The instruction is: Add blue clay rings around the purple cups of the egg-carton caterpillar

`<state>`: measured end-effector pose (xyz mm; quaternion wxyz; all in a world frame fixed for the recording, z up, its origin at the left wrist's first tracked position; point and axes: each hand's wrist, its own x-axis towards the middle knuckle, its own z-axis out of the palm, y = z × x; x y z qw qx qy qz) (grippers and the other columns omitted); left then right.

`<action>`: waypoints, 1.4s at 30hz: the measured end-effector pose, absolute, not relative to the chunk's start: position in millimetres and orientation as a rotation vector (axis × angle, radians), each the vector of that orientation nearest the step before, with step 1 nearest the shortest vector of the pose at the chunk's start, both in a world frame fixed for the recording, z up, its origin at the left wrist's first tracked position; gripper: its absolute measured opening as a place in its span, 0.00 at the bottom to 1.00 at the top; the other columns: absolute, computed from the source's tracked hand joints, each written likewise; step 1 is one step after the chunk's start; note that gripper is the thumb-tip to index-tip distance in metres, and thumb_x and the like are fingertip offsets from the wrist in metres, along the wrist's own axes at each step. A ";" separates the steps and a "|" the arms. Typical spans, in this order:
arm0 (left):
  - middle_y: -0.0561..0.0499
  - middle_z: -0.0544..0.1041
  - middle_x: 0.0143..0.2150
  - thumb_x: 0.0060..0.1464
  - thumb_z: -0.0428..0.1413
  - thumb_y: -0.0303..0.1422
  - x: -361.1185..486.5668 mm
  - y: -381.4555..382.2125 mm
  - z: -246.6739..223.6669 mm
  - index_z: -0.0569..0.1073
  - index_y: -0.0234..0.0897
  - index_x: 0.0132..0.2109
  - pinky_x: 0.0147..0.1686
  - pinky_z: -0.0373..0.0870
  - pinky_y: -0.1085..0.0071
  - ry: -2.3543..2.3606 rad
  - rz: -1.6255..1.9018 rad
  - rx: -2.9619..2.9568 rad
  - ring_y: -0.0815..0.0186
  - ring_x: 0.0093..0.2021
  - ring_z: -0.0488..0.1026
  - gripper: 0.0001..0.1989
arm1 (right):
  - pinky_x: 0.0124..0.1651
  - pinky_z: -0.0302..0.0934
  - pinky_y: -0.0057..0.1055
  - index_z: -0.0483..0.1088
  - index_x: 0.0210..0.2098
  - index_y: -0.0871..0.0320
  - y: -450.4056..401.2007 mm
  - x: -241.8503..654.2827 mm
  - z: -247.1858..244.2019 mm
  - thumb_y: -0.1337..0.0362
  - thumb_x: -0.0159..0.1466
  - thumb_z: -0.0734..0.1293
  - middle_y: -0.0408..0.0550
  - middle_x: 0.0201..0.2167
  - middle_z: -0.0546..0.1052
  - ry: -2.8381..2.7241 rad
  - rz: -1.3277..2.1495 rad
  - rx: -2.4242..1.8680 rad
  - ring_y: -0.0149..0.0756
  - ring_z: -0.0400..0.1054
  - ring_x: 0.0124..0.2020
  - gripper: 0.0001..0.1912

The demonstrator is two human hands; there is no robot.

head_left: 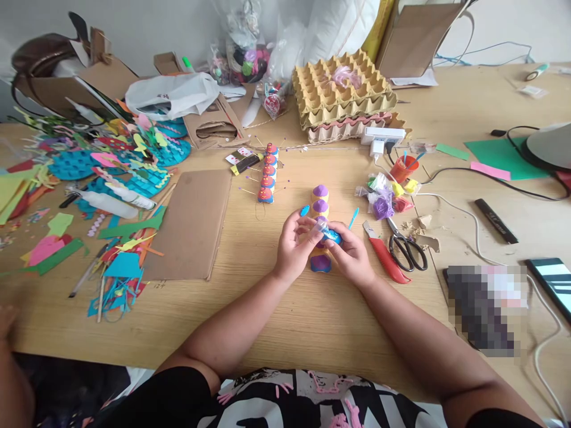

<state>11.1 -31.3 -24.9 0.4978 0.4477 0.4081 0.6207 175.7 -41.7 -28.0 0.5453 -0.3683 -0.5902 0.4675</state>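
My left hand (293,245) and my right hand (353,252) meet over the table, fingers pinched on a packet of blue clay (331,235) in clear plastic. Beneath them lies a strip of egg-carton bumps (320,208) coloured purple and yellow, its middle partly hidden by my hands. A small blue piece (304,210) shows at my left fingertips; its kind is unclear. Just beyond my right fingers a thin blue stick tool (354,217) points up. Farther off stands a red and blue caterpillar (267,175) with pin-like legs.
To the right are a red utility knife (387,255), scissors (407,249), bagged clay (382,205) and an orange cup (404,168). Egg trays (343,89) are stacked behind. At left lie a cardboard sheet (187,226), glue bottles (107,203) and paper scraps. Another person's arm (13,368) is at far left.
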 end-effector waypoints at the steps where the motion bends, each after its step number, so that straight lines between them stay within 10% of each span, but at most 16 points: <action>1: 0.50 0.85 0.48 0.55 0.77 0.50 11.7 -31.7 -24.4 0.76 0.45 0.65 0.47 0.81 0.70 0.967 1.481 1.085 0.66 0.45 0.84 0.36 | 0.71 0.71 0.54 0.81 0.61 0.45 -41.8 175.8 -28.1 0.48 0.73 0.74 0.52 0.59 0.84 -1.422 1.088 -0.864 0.51 0.79 0.63 0.19; 20: 0.51 0.87 0.43 0.61 0.74 0.46 16.2 -33.2 -23.0 0.78 0.42 0.61 0.44 0.86 0.70 0.859 1.498 1.220 0.67 0.40 0.87 0.27 | 0.47 0.75 0.41 0.80 0.44 0.50 -40.3 176.8 -16.1 0.52 0.75 0.73 0.49 0.39 0.86 -1.504 0.606 -0.971 0.42 0.80 0.41 0.09; 42: 0.50 0.87 0.42 0.64 0.71 0.45 15.0 -35.1 -26.1 0.77 0.42 0.60 0.46 0.85 0.71 0.912 1.476 1.297 0.67 0.40 0.86 0.23 | 0.50 0.75 0.43 0.79 0.40 0.51 -42.0 177.2 -20.4 0.49 0.76 0.71 0.50 0.40 0.87 -1.391 0.812 -1.005 0.42 0.82 0.42 0.15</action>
